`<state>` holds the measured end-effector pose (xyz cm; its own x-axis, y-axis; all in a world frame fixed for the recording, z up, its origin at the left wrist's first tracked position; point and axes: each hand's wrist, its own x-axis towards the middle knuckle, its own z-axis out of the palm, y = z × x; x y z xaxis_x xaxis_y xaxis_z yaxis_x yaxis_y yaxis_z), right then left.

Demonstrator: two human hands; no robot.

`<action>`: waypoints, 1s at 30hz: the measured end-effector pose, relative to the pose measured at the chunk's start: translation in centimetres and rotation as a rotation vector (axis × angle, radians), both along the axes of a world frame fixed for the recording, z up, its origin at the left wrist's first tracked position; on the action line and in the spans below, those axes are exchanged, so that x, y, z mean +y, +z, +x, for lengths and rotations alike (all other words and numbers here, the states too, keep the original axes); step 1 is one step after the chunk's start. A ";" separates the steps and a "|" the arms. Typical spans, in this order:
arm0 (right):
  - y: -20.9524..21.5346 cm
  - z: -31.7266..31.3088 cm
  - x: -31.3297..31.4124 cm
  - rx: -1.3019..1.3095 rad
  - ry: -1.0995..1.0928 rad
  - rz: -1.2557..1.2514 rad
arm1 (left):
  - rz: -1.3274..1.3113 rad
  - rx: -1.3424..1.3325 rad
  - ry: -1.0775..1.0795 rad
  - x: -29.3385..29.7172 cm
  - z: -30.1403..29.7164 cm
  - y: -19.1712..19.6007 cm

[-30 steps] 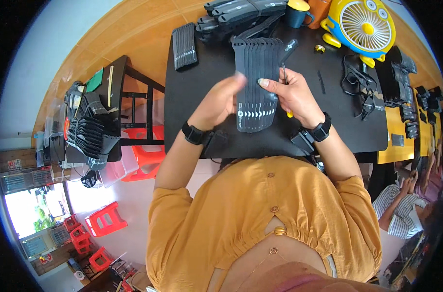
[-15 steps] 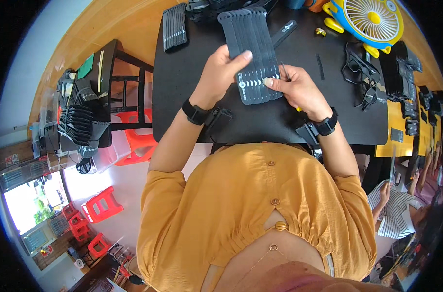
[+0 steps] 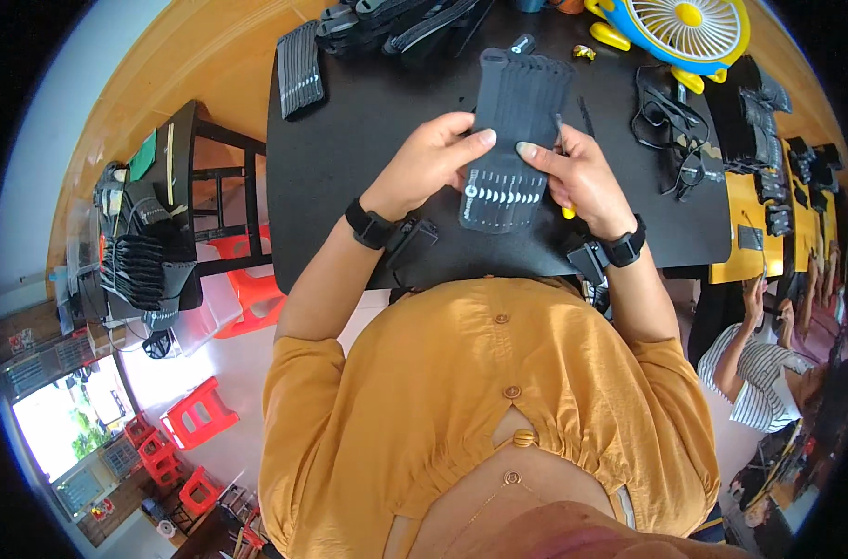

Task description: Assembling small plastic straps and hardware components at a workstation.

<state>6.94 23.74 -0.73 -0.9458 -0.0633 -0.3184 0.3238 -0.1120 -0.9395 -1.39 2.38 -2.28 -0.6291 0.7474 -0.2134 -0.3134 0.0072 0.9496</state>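
Squaring up fanned dark strap stack (image 3: 514,130) on black worktop (image 3: 349,140), frame centre-top; left hand (image 3: 433,158) & right hand (image 3: 573,172) pinch its edges w/ fingertips. Next prob. needs even inward pressure.

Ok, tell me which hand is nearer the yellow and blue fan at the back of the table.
Right. The right hand rests on the fanned stack of dark straps, below and left of the fan. The left hand holds the stack's other side, farther off.

Fanned black straps (image 3: 515,140) (flat on table)
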 end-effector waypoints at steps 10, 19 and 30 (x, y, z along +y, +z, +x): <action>0.5 0.0 0.1 -0.021 0.120 0.197 | -0.022 0.060 0.093 0.9 -1.4 -0.3; -0.4 -1.3 -0.1 0.119 -0.069 0.174 | 0.043 0.006 0.168 0.9 -0.5 0.1; 0.2 0.4 1.3 -0.051 0.294 0.075 | 0.284 -0.143 0.405 -1.0 -2.5 0.7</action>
